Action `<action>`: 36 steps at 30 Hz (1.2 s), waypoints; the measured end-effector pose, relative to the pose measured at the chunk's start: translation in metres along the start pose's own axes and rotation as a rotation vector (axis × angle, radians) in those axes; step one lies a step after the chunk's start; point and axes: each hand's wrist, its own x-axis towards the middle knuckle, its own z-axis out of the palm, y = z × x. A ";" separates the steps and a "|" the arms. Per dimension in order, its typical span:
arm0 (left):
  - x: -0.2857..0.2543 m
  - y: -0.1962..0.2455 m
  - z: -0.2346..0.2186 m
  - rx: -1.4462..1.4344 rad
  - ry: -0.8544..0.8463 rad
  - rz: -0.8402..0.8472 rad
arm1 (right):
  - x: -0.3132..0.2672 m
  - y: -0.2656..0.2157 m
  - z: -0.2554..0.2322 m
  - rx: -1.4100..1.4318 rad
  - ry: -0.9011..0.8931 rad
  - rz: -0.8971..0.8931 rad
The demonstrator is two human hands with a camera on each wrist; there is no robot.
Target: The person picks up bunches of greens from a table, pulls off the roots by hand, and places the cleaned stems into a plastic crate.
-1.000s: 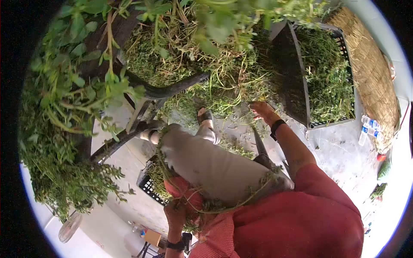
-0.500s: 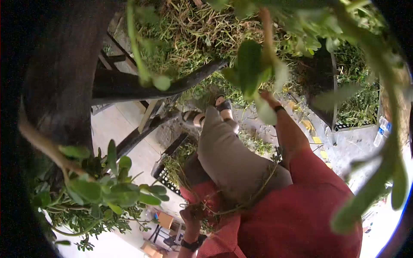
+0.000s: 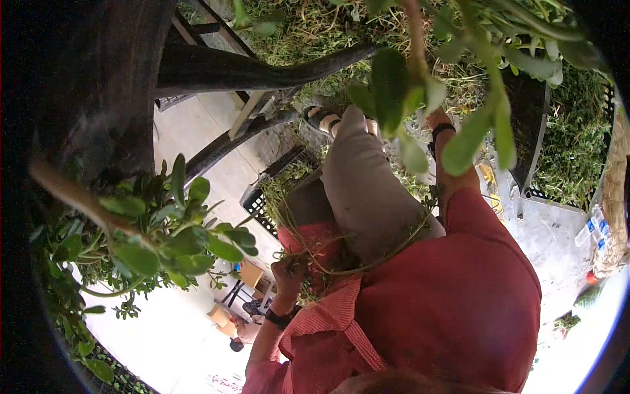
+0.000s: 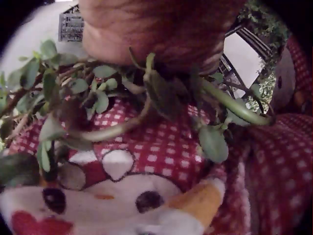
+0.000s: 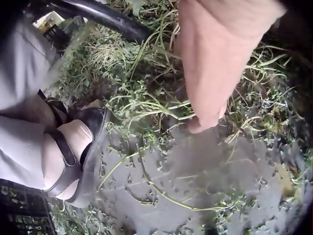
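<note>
In the head view, my left hand (image 3: 289,272) is at the lap, its fingers curled round thin green stems (image 3: 377,264) that trail across the red clothing. The left wrist view shows leafy stems (image 4: 115,131) under the hand (image 4: 156,34), over a red checked cloth (image 4: 161,154) with a cartoon print; the fingertips are hidden. My right hand (image 3: 438,118) reaches down beside the legs. In the right wrist view the hand (image 5: 212,73) points down with fingers fairly straight, its fingertips (image 5: 198,126) touching green stems (image 5: 156,110) on the floor.
Leafy sprigs (image 3: 138,253) hang close to the head camera. A dark curved wooden piece (image 3: 262,75) crosses the upper left. Black crates (image 3: 564,202) of greens stand right and near the legs. Bottles (image 3: 594,226) lie far right; another person (image 3: 246,333) is lower left.
The head view has shifted, and leaves have come close before it. My right hand stays low by the floor greens; my left hand still grips stems at the lap. Another person has come into view.
</note>
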 end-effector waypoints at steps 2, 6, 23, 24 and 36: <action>-0.001 -0.001 0.002 0.051 0.029 -0.064 | -0.023 0.002 0.015 -0.057 -0.120 0.057; -0.007 -0.029 0.004 -0.006 0.056 -0.144 | -0.090 0.039 0.027 -0.366 -0.568 0.333; -0.004 -0.029 0.016 0.096 0.156 0.075 | -0.026 -0.117 -0.217 0.033 -0.122 0.461; -0.005 -0.029 0.017 0.093 0.153 0.077 | -0.034 -0.113 -0.216 0.285 0.011 0.655; 0.002 -0.025 0.014 0.069 0.228 0.074 | 0.017 -0.093 -0.129 1.008 0.612 1.369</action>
